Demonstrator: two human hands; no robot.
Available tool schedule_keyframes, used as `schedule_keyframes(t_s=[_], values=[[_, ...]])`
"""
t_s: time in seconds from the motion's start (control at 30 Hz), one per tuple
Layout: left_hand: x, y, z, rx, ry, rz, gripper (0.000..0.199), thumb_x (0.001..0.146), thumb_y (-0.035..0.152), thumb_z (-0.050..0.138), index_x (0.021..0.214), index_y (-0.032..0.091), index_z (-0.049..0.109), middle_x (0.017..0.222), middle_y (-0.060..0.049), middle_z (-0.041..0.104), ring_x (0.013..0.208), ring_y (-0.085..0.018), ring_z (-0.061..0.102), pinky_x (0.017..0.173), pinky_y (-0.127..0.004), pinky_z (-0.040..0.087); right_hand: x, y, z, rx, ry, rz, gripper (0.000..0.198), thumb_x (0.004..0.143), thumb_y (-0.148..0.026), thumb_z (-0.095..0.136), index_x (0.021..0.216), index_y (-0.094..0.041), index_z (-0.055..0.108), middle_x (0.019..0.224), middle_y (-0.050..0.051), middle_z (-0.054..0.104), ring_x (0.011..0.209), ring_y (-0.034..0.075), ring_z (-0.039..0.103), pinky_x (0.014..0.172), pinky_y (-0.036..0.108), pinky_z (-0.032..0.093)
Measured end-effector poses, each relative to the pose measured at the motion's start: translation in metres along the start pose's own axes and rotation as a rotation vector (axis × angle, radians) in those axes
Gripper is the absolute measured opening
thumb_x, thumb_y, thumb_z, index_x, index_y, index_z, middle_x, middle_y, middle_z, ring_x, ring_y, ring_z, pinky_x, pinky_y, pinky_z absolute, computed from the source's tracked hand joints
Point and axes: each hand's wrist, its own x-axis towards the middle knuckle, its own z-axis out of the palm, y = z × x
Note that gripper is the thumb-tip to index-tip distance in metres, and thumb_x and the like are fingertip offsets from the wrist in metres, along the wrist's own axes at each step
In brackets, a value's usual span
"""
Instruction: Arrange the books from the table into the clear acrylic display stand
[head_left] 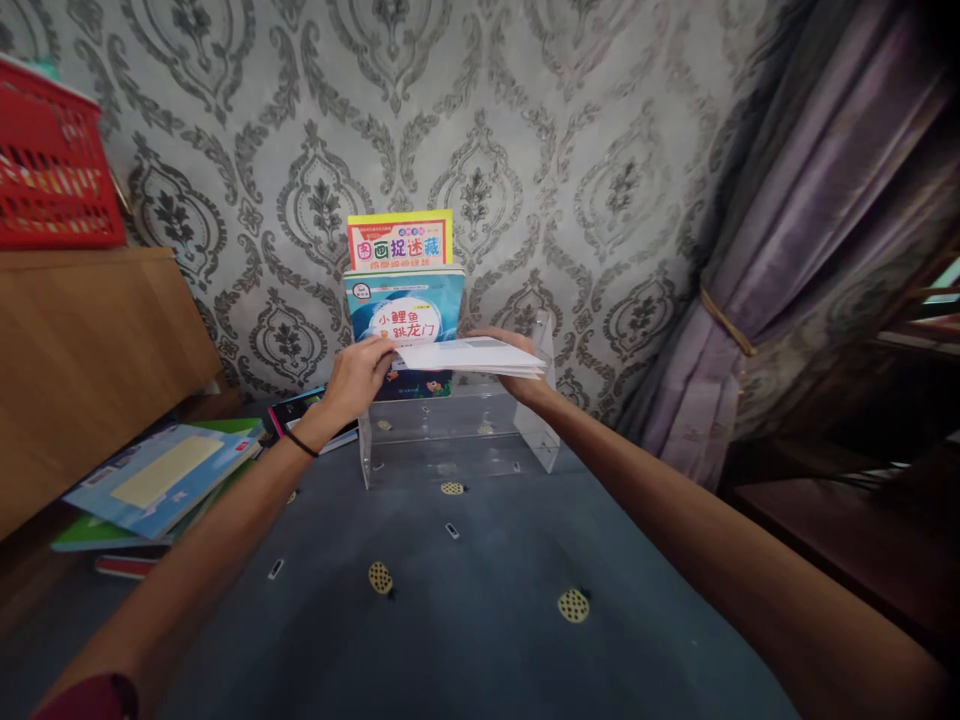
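Observation:
Between my two hands, a thin white booklet (472,354) lies nearly flat in the air, its page edges towards me. My left hand (360,375) pinches its left end. From beneath and behind, my right hand (517,375) grips the right end, with some fingers hidden by the paper. Just behind it, a blue picture book (409,300) stands upright in a clear acrylic rack (540,430). A yellow and red book (400,238) rises behind the blue one. The booklet covers part of the blue cover.
On the left, a pile of books (161,480) lies beside a wooden cabinet (97,360) with a red basket (56,160) on top. A dark book (300,405) lies left of the rack. A purple curtain (795,230) hangs at right. The blue tablecloth (465,620) has pineapple prints.

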Motion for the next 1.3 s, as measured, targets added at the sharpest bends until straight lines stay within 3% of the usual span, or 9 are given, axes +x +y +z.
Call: schedule_keyframes(t_s=[0.13,0.4,0.7,0.87,1.07,1.3], values=[[0.004,0.001,-0.004,-0.019,-0.006,0.039,0.024,0.097,0.022,0.050,0.093,0.018,0.073,0.092,-0.007,0.073,0.086,-0.020,0.066,0.077,-0.028,0.050,0.001,-0.007,-0.003,0.029,-0.019,-0.026,0.032,0.085,-0.047,0.059,0.098,-0.023,0.077,0.104,0.008,0.079,0.100,0.031,0.073,0.093,0.044,0.056],[0.010,0.008,0.000,-0.095,0.029,0.151,0.023,0.098,0.020,0.049,0.101,0.018,0.071,0.094,-0.007,0.072,0.088,-0.019,0.065,0.078,-0.032,0.051,-0.005,-0.005,-0.005,0.083,0.001,0.094,0.034,0.076,-0.037,0.064,0.101,-0.018,0.078,0.111,0.010,0.078,0.106,0.032,0.071,0.096,0.040,0.054],[0.011,0.001,0.005,-0.044,-0.012,0.127,0.022,0.097,0.018,0.048,0.092,0.016,0.070,0.088,-0.007,0.071,0.083,-0.019,0.064,0.074,-0.030,0.050,-0.007,0.006,-0.002,0.035,-0.061,0.124,0.029,0.071,-0.031,0.070,0.096,-0.019,0.080,0.095,0.007,0.080,0.092,0.031,0.074,0.086,0.040,0.056],[0.008,-0.002,0.002,-0.004,-0.030,0.076,0.021,0.096,0.017,0.050,0.089,0.017,0.069,0.089,-0.006,0.072,0.082,-0.019,0.064,0.074,-0.029,0.048,-0.007,-0.003,-0.002,-0.099,-0.071,0.083,0.025,0.087,-0.042,0.062,0.097,-0.026,0.080,0.102,0.005,0.080,0.100,0.030,0.072,0.091,0.043,0.055],[0.008,-0.003,-0.001,0.057,-0.048,0.028,0.019,0.096,0.018,0.051,0.090,0.018,0.069,0.092,-0.007,0.074,0.084,-0.020,0.066,0.071,-0.028,0.046,-0.011,-0.024,0.000,-0.031,0.044,-0.034,0.039,0.089,-0.053,0.060,0.108,-0.022,0.074,0.104,0.008,0.077,0.096,0.027,0.070,0.087,0.040,0.055],[0.009,-0.013,-0.005,0.128,-0.064,-0.023,0.018,0.094,0.021,0.053,0.082,0.021,0.068,0.081,-0.004,0.072,0.076,-0.020,0.065,0.068,-0.029,0.044,-0.009,-0.026,0.008,0.026,0.059,0.110,0.040,0.085,-0.060,0.060,0.082,-0.022,0.073,0.078,0.004,0.072,0.077,0.025,0.067,0.072,0.035,0.055]])
